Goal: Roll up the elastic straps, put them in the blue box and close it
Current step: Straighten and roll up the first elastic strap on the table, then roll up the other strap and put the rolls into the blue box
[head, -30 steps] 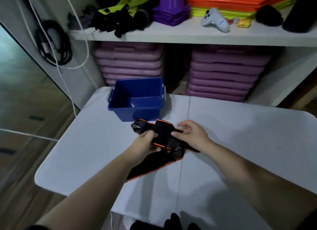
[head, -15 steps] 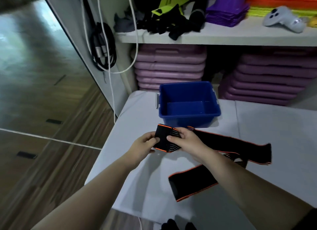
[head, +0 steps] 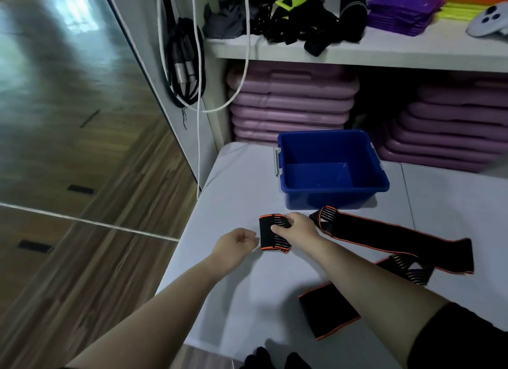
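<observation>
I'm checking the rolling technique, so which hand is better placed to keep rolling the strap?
Probably the right hand: it rests on the rolled end of the strap. The left hand sits just beside the roll, apparently not gripping it.

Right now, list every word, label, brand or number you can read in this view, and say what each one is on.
None can be read.
Blue box: plain, no label visible.
Elastic straps: only orange edging and stripes, no print.
Shelf items: no text readable at this size and blur.
</observation>
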